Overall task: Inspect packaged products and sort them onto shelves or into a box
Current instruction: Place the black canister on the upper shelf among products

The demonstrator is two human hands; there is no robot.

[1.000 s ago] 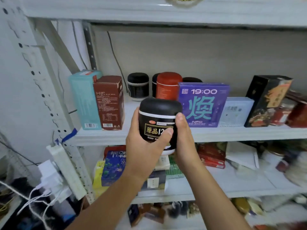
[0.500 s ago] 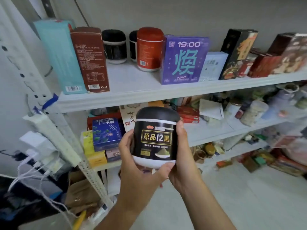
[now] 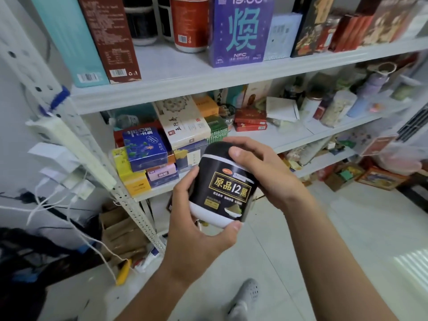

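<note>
**Black jar held in 2 hands by the shelves**

The black jar (image 3: 223, 188) is up in the air in front of the shelves. It is tipped a bit, w/ its gold label facing the camera. The left hand (image 3: 196, 237) grips the jar's white btm: fingers curl round the left side & the thumb sits under the btm edge. The right hand (image 3: 266, 172) grips the top: fingers wrap over the black lid & the thumb presses on the front, just above the label.

Behind the jar, on a lower shelf, is a stack of boxes. A blue box (image 3: 144, 148) is just left of the jar, w/ a yellow box (image 3: 134, 181) under it. Flat red boxes (image 3: 250, 120) lie above the jar, a bit to the right. High above the jar, on the top shelf (image 3: 185, 84), stand a purple box (image 3: 240, 28), a red tub (image 3: 188, 22), a brown box (image 3: 111, 38) & a teal box (image 3: 69, 38). Far left of the jar, a white power strip (image 3: 69, 149) runs along the shelf post. Below the jar are the pale floor (image 3: 324, 251) & a grey shoe (image 3: 245, 295).
</note>
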